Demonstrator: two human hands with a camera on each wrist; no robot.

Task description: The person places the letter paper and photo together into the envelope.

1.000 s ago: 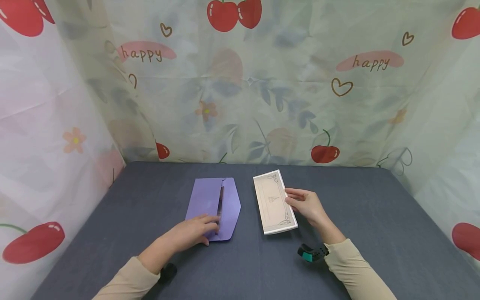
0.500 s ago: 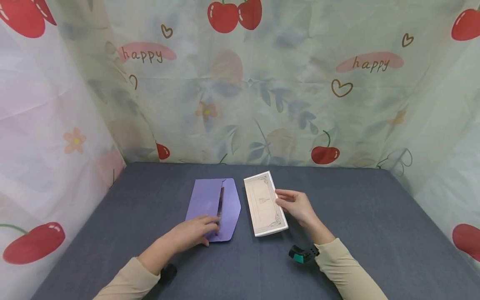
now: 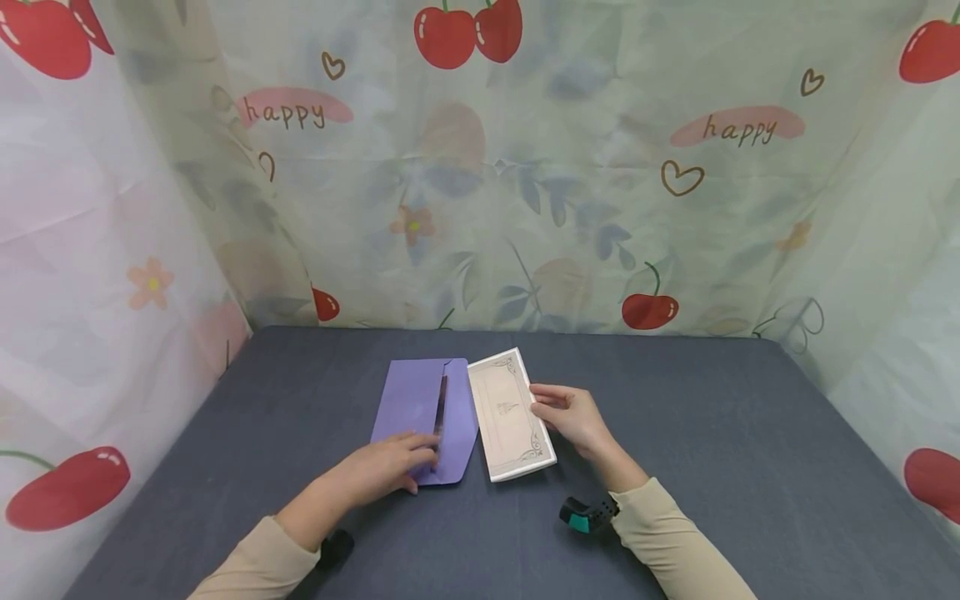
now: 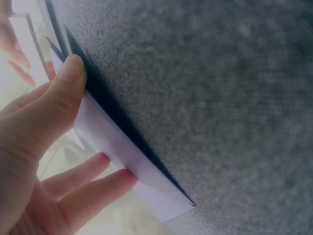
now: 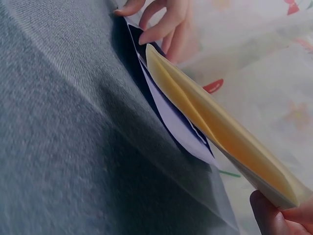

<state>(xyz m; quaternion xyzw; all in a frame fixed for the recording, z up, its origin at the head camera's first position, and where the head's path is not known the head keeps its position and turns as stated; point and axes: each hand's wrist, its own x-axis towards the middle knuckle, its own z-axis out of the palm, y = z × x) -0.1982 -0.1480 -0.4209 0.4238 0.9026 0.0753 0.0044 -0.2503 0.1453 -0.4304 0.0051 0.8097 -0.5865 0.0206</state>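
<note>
A purple envelope (image 3: 408, 396) lies on the table, its flap (image 3: 460, 421) spread to the right and its slot parted. My left hand (image 3: 386, 465) holds the envelope at its near end; in the left wrist view the thumb is at the edge and two fingers rest on the paper. My right hand (image 3: 577, 421) pinches the right edge of a cream folded card (image 3: 510, 417) with ornate printed corners. The card is tilted, and its left edge overlaps the flap in the head view. From the right wrist, the card (image 5: 220, 117) shows parted layers, yellowish inside.
A dark grey cloth covers the table (image 3: 675, 417). Printed curtains (image 3: 562, 192) stand behind it and along both sides. Black straps (image 3: 588, 514) are on the wrists, below beige sleeves (image 3: 675, 533).
My right hand has carried the card left, from apart from the envelope to overlapping its flap in the head view. The left hand and the envelope have stayed in place.
</note>
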